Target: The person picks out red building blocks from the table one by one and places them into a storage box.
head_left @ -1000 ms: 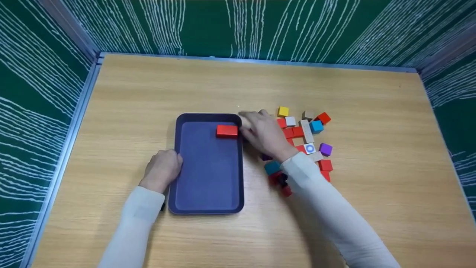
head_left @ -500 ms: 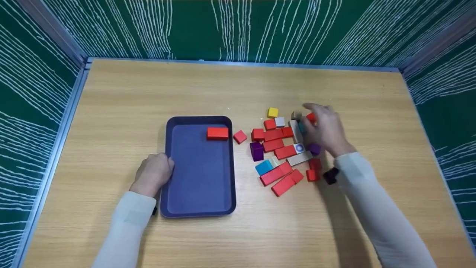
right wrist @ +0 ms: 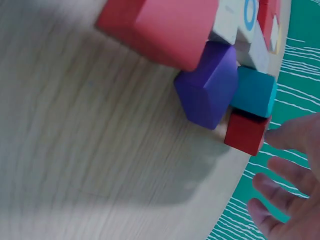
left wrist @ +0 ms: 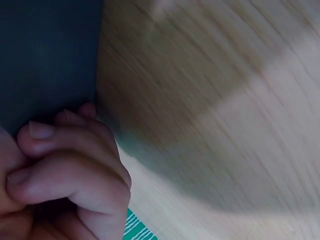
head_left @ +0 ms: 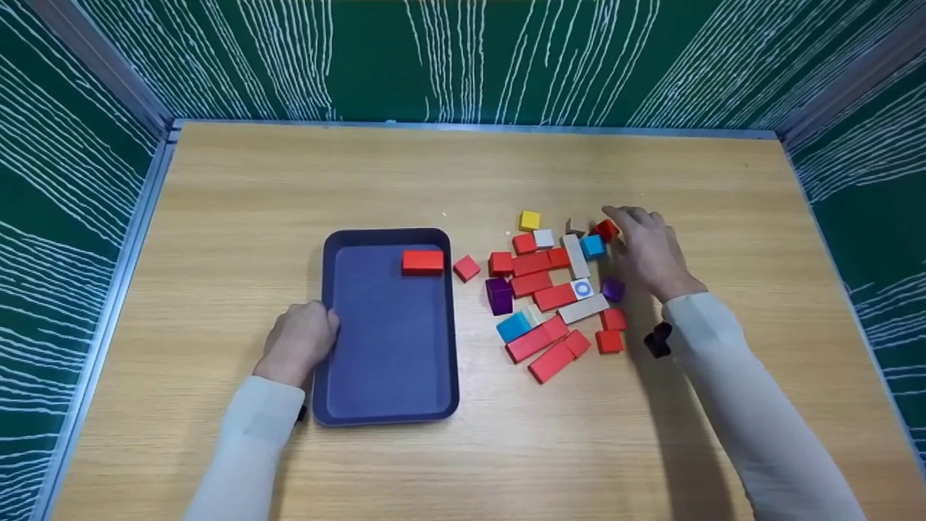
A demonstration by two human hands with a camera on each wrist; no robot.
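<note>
In the head view, the right hand (head_left: 655,253) has drawn slightly outward over the last half second, uncovering the blue cube (head_left: 592,247) and more of the far red block (head_left: 606,230). Its fingers are spread and pinch nothing. A second ago it was at the tray (head_left: 391,347) — the small red block (head_left: 466,268) now sits just outside that wall, on the table (head_left: 506,456), so attention seems to have turned to the far end of the pile. The red bar (head_left: 422,263) lies inside, unchanged. The left hand (head_left: 300,336) stays curled on the tray's left edge.

In the left wrist view, bent fingers grip at the dark side.

In the right wrist view, one fingertip meets the far red block — touching or nearly so — beside the blue cube.
</note>
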